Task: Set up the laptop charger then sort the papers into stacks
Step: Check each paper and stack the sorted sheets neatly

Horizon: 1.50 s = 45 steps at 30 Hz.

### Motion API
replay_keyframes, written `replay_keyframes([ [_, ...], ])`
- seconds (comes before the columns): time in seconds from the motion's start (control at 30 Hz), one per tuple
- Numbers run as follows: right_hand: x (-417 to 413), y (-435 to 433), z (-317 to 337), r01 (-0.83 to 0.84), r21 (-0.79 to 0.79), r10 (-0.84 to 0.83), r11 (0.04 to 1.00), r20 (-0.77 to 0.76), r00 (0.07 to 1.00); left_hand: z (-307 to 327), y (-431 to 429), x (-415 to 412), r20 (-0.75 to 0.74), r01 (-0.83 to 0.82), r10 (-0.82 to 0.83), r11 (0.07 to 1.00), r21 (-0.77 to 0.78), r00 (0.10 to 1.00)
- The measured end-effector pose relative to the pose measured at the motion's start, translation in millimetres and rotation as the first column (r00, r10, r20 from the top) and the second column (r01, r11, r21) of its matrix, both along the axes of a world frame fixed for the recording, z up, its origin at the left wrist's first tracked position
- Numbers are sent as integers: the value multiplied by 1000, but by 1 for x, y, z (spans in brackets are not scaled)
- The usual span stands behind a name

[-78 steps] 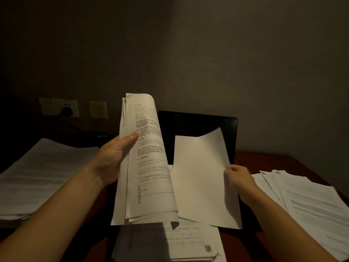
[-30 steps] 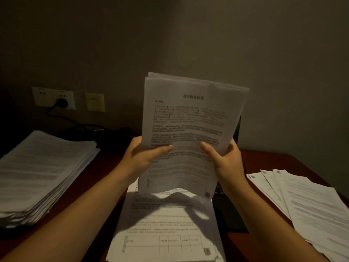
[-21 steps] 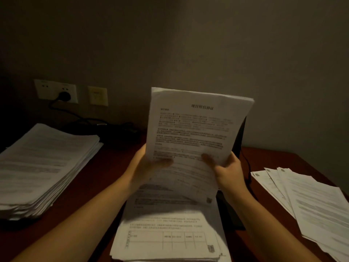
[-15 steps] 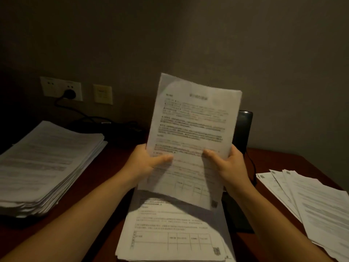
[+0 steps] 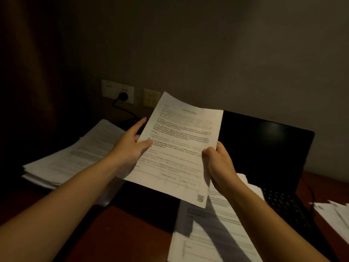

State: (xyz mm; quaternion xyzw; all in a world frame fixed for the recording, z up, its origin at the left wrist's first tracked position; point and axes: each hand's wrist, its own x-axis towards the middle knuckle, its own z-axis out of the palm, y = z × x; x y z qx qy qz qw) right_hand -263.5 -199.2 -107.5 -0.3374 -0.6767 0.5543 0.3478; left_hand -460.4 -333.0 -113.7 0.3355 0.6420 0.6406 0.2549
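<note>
Fingers (image 5: 140, 123) of the left hand (image 5: 130, 146) lie behind the left edge of a printed sheet (image 5: 181, 148), with the thumb pressed on its face so the paper is pinched and the forefinger stretched out along that edge. The right hand (image 5: 219, 163) grips the sheet's right edge about halfway down, thumb curled over the front, the rest of its fingers hidden behind the paper. The sheet is held in the air over the middle of the counter (image 5: 122, 233), tilted with its top toward the wall; it carries lines of print, a ruled table near its foot and a small square code at its lower right corner. Below it, at the counter's near edge, lies a middle stack (image 5: 207, 233) of printed pages. A thick stack (image 5: 75, 157) sits toward the counter's left edge, and a corner of fanned papers (image 5: 336, 212) shows at the right edge. An open laptop (image 5: 264, 148) with a dark screen stands toward the back right, its keyboard just beside the middle stack. Above the back edge a black plug (image 5: 122, 95) sits in a white wall socket (image 5: 118, 90), and its cable (image 5: 123, 110) drops behind the thick stack, where its end is lost in the dark.
</note>
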Motion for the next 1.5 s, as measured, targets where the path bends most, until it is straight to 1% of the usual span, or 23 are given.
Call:
replay_keyframes([
  [0.07,-23,-9,-2,-56,-38,58,998,32,998,0,-19,-22,-11,-54,54,998,-34,998],
  [0.13,-44,-17,-8,-82,-72,86,994,42,995,0,-38,-44,1,-61,62,995,-79,998],
  [0.2,-62,-28,-13,-92,-135,95,987,19,995,-1,-57,-68,-20,-90,88,985,-147,996],
  [0.3,-88,-43,-20,-151,-248,152,957,-16,988,-6,-81,-99,-66,-158,147,962,-222,987],
  [0.43,-119,-55,-31,-190,-282,208,940,33,978,-16,-104,-131,-87,-191,173,932,-308,981],
  [0.53,-137,-64,-37,-197,-264,223,944,74,972,-21,-114,-145,-107,-190,163,922,-336,981],
  [0.63,-151,-71,-41,-189,-211,215,959,108,971,-25,-119,-156,-175,-219,166,913,-344,970],
  [0.73,-159,-77,-48,-189,-138,210,972,162,964,-32,-125,-164,-252,-226,136,900,-372,958],
  [0.77,-161,-78,-51,-192,-83,206,978,205,957,-34,-126,-166,-290,-234,124,893,-385,949],
  [0.83,-165,-78,-58,-206,103,159,973,346,925,-36,-128,-168,-366,-263,111,879,-397,924],
  [0.87,-167,-78,-61,-225,196,125,954,423,898,-37,-129,-170,-394,-275,105,872,-405,913],
  [0.93,-170,-81,-64,-285,332,62,899,547,835,-40,-129,-173,-455,-297,78,850,-435,887],
  [1.0,-173,-88,-66,-358,457,-32,814,651,758,-44,-129,-178,-491,-312,38,815,-488,870],
  [1.07,-173,-93,-68,-425,551,-123,718,701,703,-46,-129,-178,-483,-305,12,789,-533,876],
  [1.1,-173,-95,-67,-441,581,-148,685,703,696,-47,-130,-178,-488,-306,0,779,-547,873],
  [1.17,-171,-94,-65,-456,603,-167,655,703,691,-48,-130,-176,-527,-335,-12,760,-557,850],
  [1.27,-164,-88,-62,-487,582,-157,652,731,664,-48,-130,-168,-613,-401,-24,736,-545,790],
  [1.4,-143,-78,-57,-548,570,-118,612,751,649,-46,-122,-139,-717,-428,-93,747,-509,691],
  [1.5,-118,-67,-54,-607,562,-117,562,780,614,-39,-106,-100,-769,-393,-186,772,-499,612],
])
